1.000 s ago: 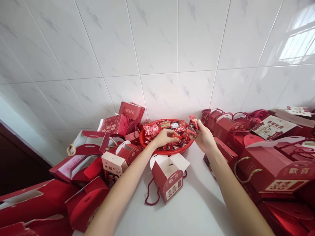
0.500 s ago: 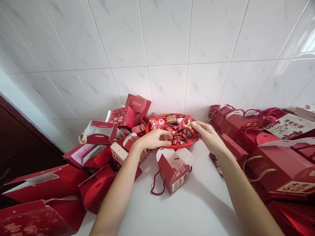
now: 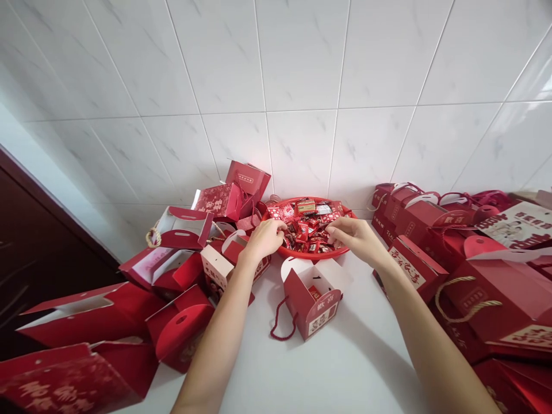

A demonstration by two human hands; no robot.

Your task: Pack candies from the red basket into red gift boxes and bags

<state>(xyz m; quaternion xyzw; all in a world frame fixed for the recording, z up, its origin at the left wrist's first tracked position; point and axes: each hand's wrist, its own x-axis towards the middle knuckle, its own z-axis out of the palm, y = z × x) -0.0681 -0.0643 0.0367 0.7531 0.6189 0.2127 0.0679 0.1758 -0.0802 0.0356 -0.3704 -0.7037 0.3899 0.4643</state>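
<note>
Head view: right hand over right side of bowl, thumb and fingertips close together, a narrow grip at the wrapped sweets; cannot tell whether anything is pinched. Left hand at the left edge of the same bowl, fingers curled in; fingertips partly hidden, so cannot tell whether that grip holds a sweet. Wrapped sweets, mostly red, are heaped in the red bowl, between the two hands.

Just in front of the bowl, an open box stands upright on the white table, flaps spread, pale inside, small red packet in it. Its dark red cord handle hangs out to the left and loops onto the table.

Further out left: a crowd of red gift boxes, several open, some tilted or stacked, one with a pale rope handle. Right: more red boxes packed close, one with a twisted rope handle; a white printed panel behind it. Behind everything, white tiled wall; dark panel at far left.
</note>
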